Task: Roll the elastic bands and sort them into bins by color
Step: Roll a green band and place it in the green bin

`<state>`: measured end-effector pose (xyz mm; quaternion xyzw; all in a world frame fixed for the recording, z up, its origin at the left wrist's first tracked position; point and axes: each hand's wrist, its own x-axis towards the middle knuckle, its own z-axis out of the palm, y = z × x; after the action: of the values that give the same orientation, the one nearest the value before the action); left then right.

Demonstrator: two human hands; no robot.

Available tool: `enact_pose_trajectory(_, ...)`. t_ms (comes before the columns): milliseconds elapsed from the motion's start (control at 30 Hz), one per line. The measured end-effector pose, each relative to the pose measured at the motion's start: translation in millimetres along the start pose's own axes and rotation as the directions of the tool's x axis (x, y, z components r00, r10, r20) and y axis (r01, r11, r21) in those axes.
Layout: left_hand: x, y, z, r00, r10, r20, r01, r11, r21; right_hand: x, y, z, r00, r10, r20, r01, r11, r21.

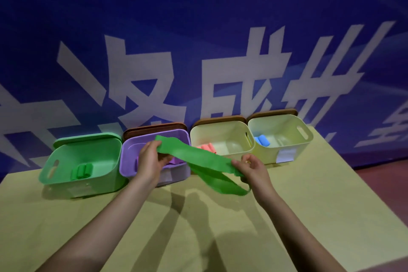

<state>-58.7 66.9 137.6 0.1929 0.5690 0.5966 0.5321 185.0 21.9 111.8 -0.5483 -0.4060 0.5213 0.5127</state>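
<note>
Green band (pixel 198 157) unrolled, held in the air over the bench (pixel 309 216): left hand (pixel 150 159) grip pinches its far end, right hand (pixel 251 165) grip pinches the near end. Rolling not started. Beyond: rolls already in green bin (pixel 66 168), pink and blue ones in the yellow bins.

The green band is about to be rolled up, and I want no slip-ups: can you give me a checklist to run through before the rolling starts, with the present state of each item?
1. Left hand grips one end of the green band: ok.
2. Right hand pinches the other end: ok.
3. Band spread flat, no twist: not ok, a loop hangs below the right hand.
4. Green bin open to receive it: ok, its lid stands behind.
5. Bin holds matching colour: ok, green rolls lie inside.
6. Table in front free for rolling: ok.
</note>
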Motion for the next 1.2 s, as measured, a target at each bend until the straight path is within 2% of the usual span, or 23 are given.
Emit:
enact_pose_trajectory(100,-1,2,19,1.000,0.031,0.005,-0.030,1.000,-0.006,3,-13,-33,0.994,0.060,0.093,-0.045,0.988,-0.147)
enact_pose_trajectory(167,-2,-5,31,0.999,0.044,0.033,-0.045,0.999,0.025,3,-18,-54,0.971,0.109,0.213,-0.040,0.951,-0.306)
enact_pose_trajectory(233,-4,-14,43,0.998,0.049,0.040,-0.052,0.997,0.053,3,-21,-72,0.949,0.156,0.275,-0.031,0.912,-0.409)
enact_pose_trajectory(300,-7,-23,57,0.999,0.046,0.029,-0.048,0.997,0.058,2,-22,-89,0.938,0.152,0.312,-0.029,0.930,-0.366)
enact_pose_trajectory(367,-13,-33,70,0.999,0.034,0.033,-0.037,0.997,0.072,0,-27,-101,0.940,0.101,0.325,-0.035,0.978,-0.204)
enact_pose_trajectory(433,-22,-46,81,0.997,0.011,0.081,-0.020,0.994,0.105,-1,-34,-109,0.950,0.036,0.310,-0.021,0.998,-0.054)
enact_pose_trajectory(533,-35,-67,94,0.985,-0.030,0.171,-0.006,0.979,0.202,-3,-44,-117,0.941,-0.026,0.338,0.005,0.998,0.063)
enact_pose_trajectory(633,-60,-80,106,0.969,0.033,0.245,-0.127,0.917,0.379,-9,-56,-117,0.936,-0.082,0.343,0.037,0.990,0.137)
enact_pose_trajectory(733,-101,-81,118,0.890,0.153,0.430,-0.308,0.896,0.320,-11,-57,-113,0.945,-0.141,0.295,0.104,0.985,0.138)
enact_pose_trajectory(800,-125,-80,125,0.845,0.178,0.504,-0.331,0.915,0.232,-10,-57,-111,0.947,-0.172,0.270,0.149,0.984,0.103)
enact_pose_trajectory(967,-147,-77,136,0.807,0.229,0.544,-0.376,0.910,0.174,-12,-60,-106,0.941,-0.224,0.255,0.234,0.972,-0.009)
enact_pose_trajectory(1200,-142,-68,140,0.771,0.314,0.555,-0.501,0.836,0.223,-9,-67,-103,0.943,-0.243,0.229,0.253,0.967,-0.015)
